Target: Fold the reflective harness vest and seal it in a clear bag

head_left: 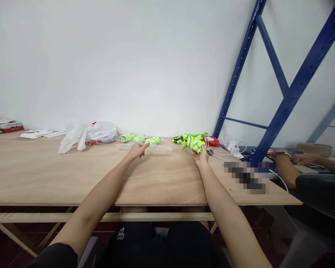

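At the right of the table's far side, a fluorescent yellow garment with grey reflective stripes [194, 142], like a folded safety vest, lies bunched up. My right hand [201, 157] has its fingers closed on its near edge. My left hand [138, 150] is further left, its index finger stretched out and the others loosely curled, with nothing visible in it. That fingertip is close to a rolled yellow striped bundle [153, 140]; whether they touch I cannot tell. Two similar bundles, one of them [127, 137], lie beside it. Clear plastic packaging [160, 148] lies around them.
A white plastic bag [102, 132] and white papers [40, 133] lie to the left. Red cloth [214, 141], white cables and chargers [233, 148] are right of the garment. A blue metal rack [279, 119] stands at the right, with another person's arm [286, 167] beyond it.
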The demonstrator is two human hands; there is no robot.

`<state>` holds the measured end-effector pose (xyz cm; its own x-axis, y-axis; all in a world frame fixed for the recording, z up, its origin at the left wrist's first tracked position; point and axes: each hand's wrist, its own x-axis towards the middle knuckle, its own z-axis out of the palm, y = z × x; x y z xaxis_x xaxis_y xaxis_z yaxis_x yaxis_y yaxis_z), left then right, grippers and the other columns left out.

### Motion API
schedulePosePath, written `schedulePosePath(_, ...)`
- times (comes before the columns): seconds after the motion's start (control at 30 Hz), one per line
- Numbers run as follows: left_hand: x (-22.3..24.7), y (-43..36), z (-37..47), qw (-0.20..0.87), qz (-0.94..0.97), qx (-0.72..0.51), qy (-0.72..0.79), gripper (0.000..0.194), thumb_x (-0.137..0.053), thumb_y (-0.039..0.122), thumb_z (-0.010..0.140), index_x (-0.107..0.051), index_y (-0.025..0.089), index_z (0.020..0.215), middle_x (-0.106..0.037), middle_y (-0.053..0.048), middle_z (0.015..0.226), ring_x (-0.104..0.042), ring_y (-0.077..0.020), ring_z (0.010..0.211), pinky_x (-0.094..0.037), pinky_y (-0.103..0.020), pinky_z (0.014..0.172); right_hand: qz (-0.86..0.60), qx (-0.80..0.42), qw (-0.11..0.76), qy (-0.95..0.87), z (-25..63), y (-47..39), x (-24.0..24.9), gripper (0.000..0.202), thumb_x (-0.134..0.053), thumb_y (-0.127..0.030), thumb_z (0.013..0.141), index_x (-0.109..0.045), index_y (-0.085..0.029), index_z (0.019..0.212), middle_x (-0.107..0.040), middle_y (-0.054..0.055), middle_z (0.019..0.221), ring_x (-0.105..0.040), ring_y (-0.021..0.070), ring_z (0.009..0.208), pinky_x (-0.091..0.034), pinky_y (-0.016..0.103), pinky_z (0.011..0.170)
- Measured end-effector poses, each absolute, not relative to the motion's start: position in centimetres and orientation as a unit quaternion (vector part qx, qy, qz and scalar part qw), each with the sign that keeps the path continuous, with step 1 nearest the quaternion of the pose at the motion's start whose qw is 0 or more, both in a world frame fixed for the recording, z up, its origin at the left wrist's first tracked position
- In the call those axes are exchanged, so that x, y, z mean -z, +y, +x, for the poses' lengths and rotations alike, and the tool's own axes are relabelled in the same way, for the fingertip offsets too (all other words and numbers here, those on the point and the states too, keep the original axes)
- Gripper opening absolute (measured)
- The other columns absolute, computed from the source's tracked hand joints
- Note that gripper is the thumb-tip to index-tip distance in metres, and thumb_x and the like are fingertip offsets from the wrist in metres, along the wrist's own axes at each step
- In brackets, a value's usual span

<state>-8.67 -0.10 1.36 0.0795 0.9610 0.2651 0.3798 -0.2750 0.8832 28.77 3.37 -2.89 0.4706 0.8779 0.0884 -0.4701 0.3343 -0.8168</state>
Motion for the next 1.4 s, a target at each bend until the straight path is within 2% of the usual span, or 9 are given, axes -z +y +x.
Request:
schedulePosePath(0.17,-2.5,-1.1,-7.2,0.193,0.669,-0.525,0.489,0.06,-0.057,0.051,0.088,-0.025,0.022,0.047,-0.021,0.005,0.044,-0.03,-0.0112,0.048,-0.022,-0.027,0.052,-0.341,-0.48,0.751,-0.298,26.3,2.5,1.6,0.034,-0.07,-0.048,0.08,-0.058,-0.024,0.101,-0.07,0.0,0.076,-0.068,0.0148,0.06,-0.05,0.022,0.044)
schedulePosePath(0.37,-2.8,-3.0,-4.2,0.169,0.724,-0.53,0.408,0.043,-0.06,0.047,0.086,-0.042,0.02,0.058,-0.041,0.004,0.056,-0.04,-0.0118,0.058,-0.031,-0.024,0.059,-0.274,-0.524,0.72,-0.365,24.6,0.0,-0.9,0.027,-0.071,-0.038,0.078,-0.062,-0.028,0.101,-0.073,0.001,0.088,-0.07,0.0176,0.081,-0.061,0.032,0.073)
schedulePosePath(0.53,-2.4,-4.1,-2.0,0.401,0.733,-0.463,0.296,0.056,-0.048,0.07,0.088,-0.064,0.017,0.096,-0.07,-0.009,0.088,-0.061,-0.0158,0.066,-0.042,-0.023,0.056,-0.213,-0.569,0.642,-0.467,22.7,-2.0,-2.3,0.044,-0.068,-0.012,0.061,-0.065,-0.029,0.101,-0.074,0.0,0.094,-0.067,0.0235,0.102,-0.058,0.04,0.086)
schedulePosePath(0.63,-2.5,-4.6,-1.1,0.537,0.69,-0.417,0.248,0.075,-0.04,0.08,0.085,-0.062,0.018,0.12,-0.069,-0.017,0.115,-0.07,-0.0218,0.08,-0.047,-0.023,0.055,-0.22,-0.572,0.591,-0.525,21.4,-2.5,-2.5,0.052,-0.064,-0.007,0.055,-0.066,-0.03,0.102,-0.075,-0.001,0.094,-0.066,0.0242,0.101,-0.056,0.04,0.086)
schedulePosePath(0.73,-2.8,-5.1,-0.6,0.595,0.649,-0.411,0.236,0.072,-0.055,0.074,0.083,-0.052,0.024,0.134,-0.068,-0.015,0.12,-0.073,-0.0252,0.082,-0.049,-0.024,0.054,-0.239,-0.568,0.576,-0.536,20.7,-2.5,-2.3,0.053,-0.065,-0.005,0.054,-0.067,-0.03,0.101,-0.075,-0.002,0.094,-0.066,0.0239,0.099,-0.055,0.038,0.085)
schedulePosePath(0.93,-2.6,-4.9,-0.1,0.552,0.596,-0.508,0.286,0.062,-0.079,0.035,0.07,-0.056,0.018,0.125,-0.068,-0.011,0.119,-0.068,-0.0255,0.092,-0.054,-0.026,0.061,-0.257,-0.563,0.576,-0.534,21.2,-2.1,-2.4,0.027,-0.073,-0.017,0.063,-0.071,-0.024,0.089,-0.074,0.003,0.108,-0.065,0.0234,0.101,-0.054,0.033,0.081)
schedulePosePath(1.13,-2.6,-3.9,-0.6,0.449,0.615,-0.563,0.322,0.041,-0.074,0.032,0.076,-0.064,0.017,0.113,-0.072,-0.01,0.107,-0.066,-0.0287,0.097,-0.055,-0.033,0.07,-0.264,-0.563,0.523,-0.583,20.5,-3.0,-2.6,0.048,-0.08,-0.042,0.071,-0.067,-0.028,0.115,-0.07,0.005,0.118,-0.064,0.0239,0.104,-0.053,0.03,0.078)
schedulePosePath(1.23,-2.7,-3.7,-0.8,0.436,0.622,-0.572,0.309,0.033,-0.071,0.028,0.077,-0.066,0.017,0.108,-0.073,-0.008,0.103,-0.066,-0.0278,0.097,-0.055,-0.033,0.074,-0.293,-0.537,0.512,-0.603,19.8,-3.2,-2.6,0.054,-0.083,-0.042,0.07,-0.063,-0.033,0.12,-0.068,0.003,0.12,-0.063,0.023,0.105,-0.053,0.028,0.073)
schedulePosePath(1.4,-1.9,-3.7,-0.6,0.464,0.611,-0.555,0.322,0.046,-0.07,0.024,0.072,-0.064,0.019,0.117,-0.074,-0.004,0.095,-0.067,-0.0211,0.079,-0.053,-0.029,0.064,-0.314,-0.533,0.53,-0.58,19.8,-3.1,-2.5,0.046,-0.081,-0.033,0.07,-0.064,-0.031,0.113,-0.071,0.0,0.105,-0.064,0.0195,0.09,-0.051,0.026,0.066)
